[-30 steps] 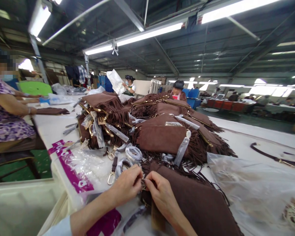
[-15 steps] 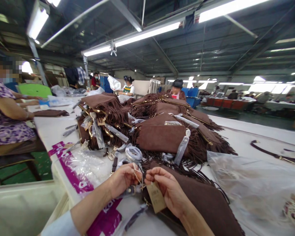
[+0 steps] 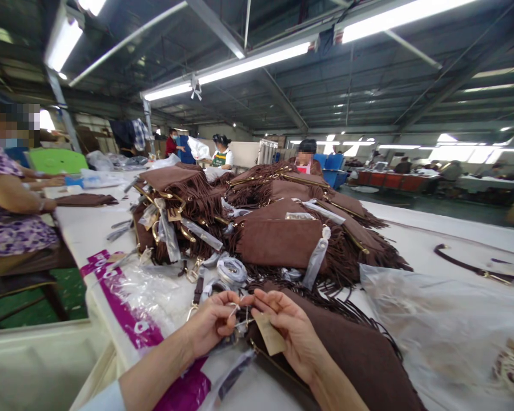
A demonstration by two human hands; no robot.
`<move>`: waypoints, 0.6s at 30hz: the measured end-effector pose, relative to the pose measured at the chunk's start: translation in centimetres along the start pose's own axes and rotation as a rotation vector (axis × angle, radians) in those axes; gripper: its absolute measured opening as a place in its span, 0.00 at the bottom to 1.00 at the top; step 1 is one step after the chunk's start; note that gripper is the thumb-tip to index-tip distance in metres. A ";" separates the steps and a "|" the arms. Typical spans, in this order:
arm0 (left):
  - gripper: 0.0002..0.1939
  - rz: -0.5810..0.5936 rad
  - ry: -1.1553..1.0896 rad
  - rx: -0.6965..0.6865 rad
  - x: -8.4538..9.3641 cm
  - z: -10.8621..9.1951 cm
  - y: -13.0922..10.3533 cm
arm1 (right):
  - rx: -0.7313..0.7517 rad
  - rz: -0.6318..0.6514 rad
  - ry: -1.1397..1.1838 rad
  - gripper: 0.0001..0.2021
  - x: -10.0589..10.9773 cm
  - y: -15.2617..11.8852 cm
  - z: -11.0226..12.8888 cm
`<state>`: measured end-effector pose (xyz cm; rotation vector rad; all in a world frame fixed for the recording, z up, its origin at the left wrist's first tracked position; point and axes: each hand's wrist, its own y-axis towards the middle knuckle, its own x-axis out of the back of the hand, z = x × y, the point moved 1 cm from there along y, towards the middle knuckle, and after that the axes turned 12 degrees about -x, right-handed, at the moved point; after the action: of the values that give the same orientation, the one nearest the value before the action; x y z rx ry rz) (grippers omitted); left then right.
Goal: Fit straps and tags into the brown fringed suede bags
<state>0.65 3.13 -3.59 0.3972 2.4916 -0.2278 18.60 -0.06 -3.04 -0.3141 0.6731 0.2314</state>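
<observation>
My left hand is closed, its thumb and forefinger pinching a thin white string. Right beside it, my right hand has its fingertips pressed together near the string, almost meeting the left fingertips. A tan paper tag hangs at the right palm and fingers. Both hands are over the near edge of a dark brown fringed bag lying on the white table. A wrapped strap end lies below the hands.
Brown fringed bags are piled ahead. A clear plastic bag with strings lies right, a dark strap beyond it. Purple-printed plastic lies left, above a pale bin. A person sits at the left.
My hands have come together at the fingertips, and the left fingers have closed more on the string. The tag has tilted slightly. In the background, a person in red has moved.
</observation>
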 end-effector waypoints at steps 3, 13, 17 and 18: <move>0.17 0.025 0.066 -0.029 -0.2 0.2 -0.1 | 0.018 -0.030 0.129 0.22 0.5 0.5 -0.2; 0.27 0.026 0.097 -0.104 -0.4 0.7 -0.4 | 0.060 -0.042 0.221 0.25 0.2 0.4 -0.6; 0.32 0.152 0.213 -0.142 -1.1 1.3 -0.9 | 0.121 -0.176 0.246 0.20 0.5 1.5 -1.6; 0.33 0.169 0.208 -0.149 -1.2 1.3 -0.9 | 0.130 -0.182 0.237 0.19 0.3 1.5 -1.7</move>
<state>1.99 1.64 -3.90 0.5919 2.6376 0.0706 17.38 0.76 -4.84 -0.2784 0.8838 -0.0240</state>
